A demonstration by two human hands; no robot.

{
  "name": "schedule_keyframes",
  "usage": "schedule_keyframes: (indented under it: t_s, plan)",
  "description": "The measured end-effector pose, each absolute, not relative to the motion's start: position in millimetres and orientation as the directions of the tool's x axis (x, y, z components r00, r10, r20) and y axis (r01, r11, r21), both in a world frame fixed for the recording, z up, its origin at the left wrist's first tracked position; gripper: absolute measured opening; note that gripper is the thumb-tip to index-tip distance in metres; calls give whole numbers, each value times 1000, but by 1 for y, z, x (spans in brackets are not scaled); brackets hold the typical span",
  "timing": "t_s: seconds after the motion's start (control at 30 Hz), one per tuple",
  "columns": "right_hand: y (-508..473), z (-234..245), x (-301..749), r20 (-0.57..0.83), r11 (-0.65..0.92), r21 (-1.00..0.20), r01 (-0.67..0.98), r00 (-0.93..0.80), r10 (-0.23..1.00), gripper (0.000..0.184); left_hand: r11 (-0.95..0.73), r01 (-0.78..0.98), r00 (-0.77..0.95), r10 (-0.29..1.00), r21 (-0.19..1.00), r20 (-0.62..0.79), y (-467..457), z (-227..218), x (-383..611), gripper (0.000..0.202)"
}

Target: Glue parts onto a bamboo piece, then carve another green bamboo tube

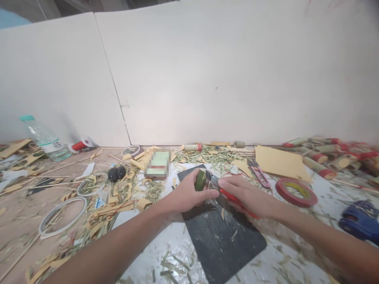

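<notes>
My left hand (188, 191) is closed around a short green piece of bamboo (201, 180), its end showing between thumb and fingers. In my right hand (241, 193) is a red utility knife (233, 197), its metal head pointing left, close to the bamboo. Whether the blade touches the bamboo I cannot tell. Both hands are over a dark cutting mat (220, 240) dotted with thin shavings. Just right of the hands lies a pink craft knife (260, 173), with a roll of red tape (296, 192) beyond it.
Bamboo pieces with red ends (319, 157) pile up at the far right, near yellow card (280, 161). A blue object (359, 219) sits at the right edge. Leftward are a plastic bottle (47, 140), a phone (158, 163), tape rings (63, 217) and scattered shavings. A white wall (222, 79) rises behind.
</notes>
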State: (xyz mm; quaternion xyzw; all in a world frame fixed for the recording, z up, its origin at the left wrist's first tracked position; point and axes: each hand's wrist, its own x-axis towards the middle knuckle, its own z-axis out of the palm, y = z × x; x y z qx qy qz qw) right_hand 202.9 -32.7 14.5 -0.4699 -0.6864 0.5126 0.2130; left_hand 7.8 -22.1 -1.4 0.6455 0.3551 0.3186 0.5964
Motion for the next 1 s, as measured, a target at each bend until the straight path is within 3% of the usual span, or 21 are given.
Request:
schedule_keyframes:
  t_s: [0.1,0.2,0.3,0.5,0.7,0.83,0.9,1.0]
  plan:
    - [-35,19,198,-157,162,-839,520,-516,842,47,-48,140,576,816,989,-42,-23,4,5,53]
    - [-34,21,196,-131,247,-786,567,-542,830,46,-89,188,572,820,978,-35,-24,5,6,44]
    - [-35,21,195,-141,224,-785,578,-518,844,46,-121,226,530,848,967,-18,-23,2,9,36]
    - [-39,17,189,-114,153,-803,575,-401,909,50,-194,361,408,912,912,33,-18,-5,12,39]
    - [-25,12,202,34,144,-876,461,-238,971,51,-122,268,379,925,956,12,-19,-4,10,37]
    - [-20,16,212,-142,6,-953,304,-464,874,53,18,103,497,865,995,-67,-20,-4,7,33]
    - [-22,19,212,-199,-26,-952,306,-551,811,51,65,42,544,835,997,-77,-19,-3,4,29]
    - [-25,22,209,-248,-19,-935,355,-614,749,48,24,83,570,819,996,-68,-17,2,0,26]
